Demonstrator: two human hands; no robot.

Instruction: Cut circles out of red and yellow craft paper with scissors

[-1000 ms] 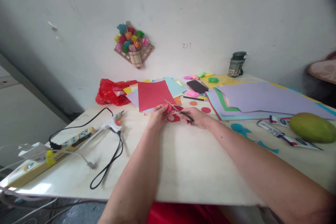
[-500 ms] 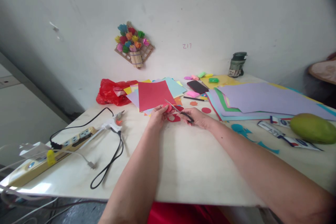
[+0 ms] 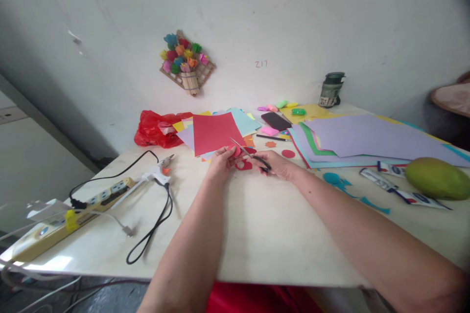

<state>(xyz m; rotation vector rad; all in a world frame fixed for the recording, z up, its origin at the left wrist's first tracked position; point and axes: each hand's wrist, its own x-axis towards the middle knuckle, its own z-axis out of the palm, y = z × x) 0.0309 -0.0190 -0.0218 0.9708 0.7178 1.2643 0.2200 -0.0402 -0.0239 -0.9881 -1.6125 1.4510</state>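
My left hand (image 3: 222, 162) pinches a small red paper piece (image 3: 235, 150) over the middle of the table. In my right hand (image 3: 273, 164) are black-handled scissors (image 3: 262, 162), their blades pointing up and left beside the red piece. Whether the blades touch the paper is too small to tell. Just behind my left hand lies a red sheet (image 3: 216, 132) on a stack of coloured papers. A red scrap with a round hole (image 3: 244, 166) lies between my hands, and a red paper circle (image 3: 288, 153) is beyond my right hand.
On the left are a glue gun (image 3: 158, 173), a power strip (image 3: 95, 200) and cables. A red bag (image 3: 157, 128) sits behind. To the right are large coloured sheets (image 3: 360, 134), blue scraps (image 3: 332, 179), tubes (image 3: 378, 179), a green fruit (image 3: 436, 178) and a bottle (image 3: 331, 90).
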